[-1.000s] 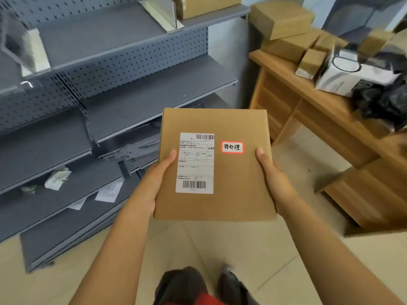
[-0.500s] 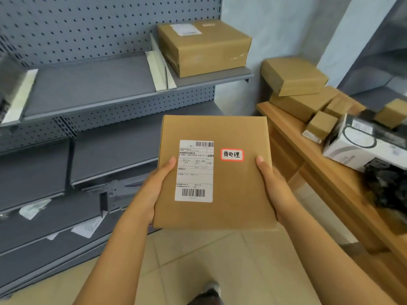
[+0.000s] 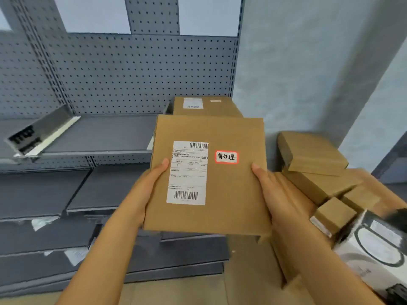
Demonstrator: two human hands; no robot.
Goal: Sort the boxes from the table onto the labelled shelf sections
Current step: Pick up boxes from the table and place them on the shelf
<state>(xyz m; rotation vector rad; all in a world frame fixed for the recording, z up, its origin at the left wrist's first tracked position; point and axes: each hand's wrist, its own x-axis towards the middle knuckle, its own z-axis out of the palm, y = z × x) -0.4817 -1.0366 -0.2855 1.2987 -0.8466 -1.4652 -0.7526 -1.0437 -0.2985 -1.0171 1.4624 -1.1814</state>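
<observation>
A flat brown cardboard box (image 3: pixel 229 190) fills the middle of the view, held up in front of the grey shelf unit (image 3: pixel 99 137). It carries a white shipping label with barcodes and a small red-bordered sticker with handwritten characters. My left hand (image 3: pixel 145 190) grips its left edge, thumb on top. My right hand (image 3: pixel 271 188) grips its right edge the same way. Behind it on the upper shelf at the right end sits another brown box (image 3: pixel 204 105) with a white label.
A clear plastic divider (image 3: pixel 37 133) stands on the upper shelf at left. Lower grey shelves (image 3: pixel 44 192) hold scraps of paper. On the wooden table (image 3: pixel 374 183) at right lie several brown boxes (image 3: pixel 308 153) and a white printed box (image 3: pixel 374 249).
The view has tilted upward and nearer to the shelf. The held box has risen with both hands to the level of the upper shelf, now covering part of the shelved box.
</observation>
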